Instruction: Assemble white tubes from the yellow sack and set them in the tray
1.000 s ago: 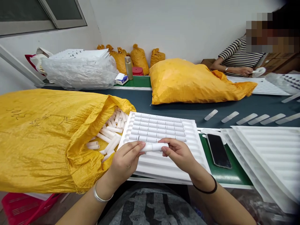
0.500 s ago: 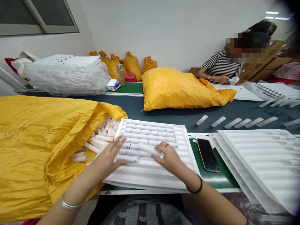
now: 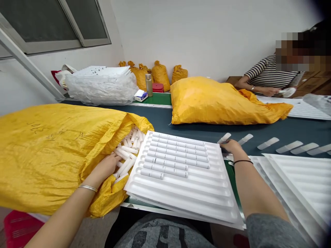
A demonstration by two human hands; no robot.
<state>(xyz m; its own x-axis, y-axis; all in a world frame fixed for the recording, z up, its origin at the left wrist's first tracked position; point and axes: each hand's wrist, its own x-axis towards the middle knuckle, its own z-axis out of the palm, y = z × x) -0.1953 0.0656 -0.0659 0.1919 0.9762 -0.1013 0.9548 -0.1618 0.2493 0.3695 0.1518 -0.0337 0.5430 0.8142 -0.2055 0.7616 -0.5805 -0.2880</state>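
Observation:
My left hand (image 3: 110, 164) reaches into the mouth of a yellow woven sack (image 3: 64, 137), its fingertips at the loose white tubes (image 3: 128, 151). Whether it grips one is unclear. My right hand (image 3: 232, 147) is at the far right corner of a white ridged tray (image 3: 201, 193), close to a pale tube on the dark belt (image 3: 224, 138). Its fingers are bent and partly hidden, so what they hold, if anything, does not show. Rows of printed white tubes (image 3: 178, 153) lie in the tray's upper grooves; the lower grooves show bare.
More white trays (image 3: 297, 182) are stacked at the right. Several pale tubes (image 3: 289, 146) lie on the dark belt (image 3: 155, 119). Beyond it are a full yellow sack (image 3: 207, 100), wrapped trays (image 3: 100, 89), a bottle (image 3: 149, 85) and a co-worker in a striped shirt (image 3: 269, 70).
My left hand has gone from above the tray to the sack. My right hand has moved from the tray's middle to its far right corner; the tube it held no longer shows in it. The view has shifted left.

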